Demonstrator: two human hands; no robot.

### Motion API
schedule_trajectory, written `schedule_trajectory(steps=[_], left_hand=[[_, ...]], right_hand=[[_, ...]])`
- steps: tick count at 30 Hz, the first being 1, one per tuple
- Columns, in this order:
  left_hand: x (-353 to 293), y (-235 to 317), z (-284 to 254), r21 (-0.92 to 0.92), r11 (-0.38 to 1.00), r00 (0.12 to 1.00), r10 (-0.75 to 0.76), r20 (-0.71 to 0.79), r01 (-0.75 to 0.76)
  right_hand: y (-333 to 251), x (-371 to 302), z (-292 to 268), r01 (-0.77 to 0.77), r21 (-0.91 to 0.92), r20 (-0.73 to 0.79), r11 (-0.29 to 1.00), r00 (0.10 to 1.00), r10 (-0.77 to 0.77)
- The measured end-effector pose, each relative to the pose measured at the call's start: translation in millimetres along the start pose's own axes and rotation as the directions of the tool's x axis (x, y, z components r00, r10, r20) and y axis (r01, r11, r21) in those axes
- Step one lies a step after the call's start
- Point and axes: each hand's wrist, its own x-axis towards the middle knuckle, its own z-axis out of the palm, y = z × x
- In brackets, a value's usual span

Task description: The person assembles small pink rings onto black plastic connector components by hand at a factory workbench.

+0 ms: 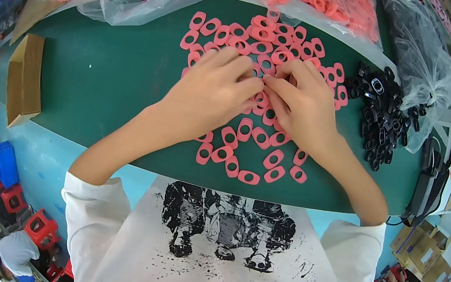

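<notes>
Over the middle of the green table (102, 72), my left hand (212, 93) and my right hand (306, 107) meet fingertip to fingertip. Both have their fingers bent into a pinch. Whatever lies between the fingertips is too small and too covered to name. Many flat pink oval rings (243, 138), each with a hole through it, are spread beneath and around the hands, some overlapping. To the right of my right hand lies a heap of small black plastic parts (377, 125), a few of them touching the pink rings.
An open bag of pink rings (320, 3) lies at the far edge, beside crumpled clear plastic (135, 7). A cardboard box (25, 84) stands at the left end. A tied clear bag (429, 66) is at the far right. People and red stools (42, 229) are beyond the table.
</notes>
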Motion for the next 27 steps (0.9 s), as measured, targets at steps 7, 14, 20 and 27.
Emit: schedule_trajectory(steps=[7,14,20,27], left_hand=[[-4.5,-12.3,-5.3,-0.068,0.997,0.999,0.039,0.036,-0.036],[-4.1,-21.3,-17.6,-0.013,0.997,0.995,-0.072,0.065,0.073],[3.2,-24.6,-11.5,-0.051,0.991,0.991,-0.120,0.062,0.123],[16.3,-33.6,-9.9,0.130,0.991,0.999,0.007,-0.036,-0.003]], right_hand=[[-8.0,-10.3,-2.4,0.035,-0.094,0.087,0.995,0.996,-0.027],[1.6,-6.6,-21.2,0.005,-0.090,-0.012,0.996,1.000,-0.007],[25.7,-10.8,-7.9,-0.038,-0.191,0.254,0.981,0.963,0.087],[14.1,-4.2,-6.8,0.042,-0.196,0.256,0.980,0.967,0.010]])
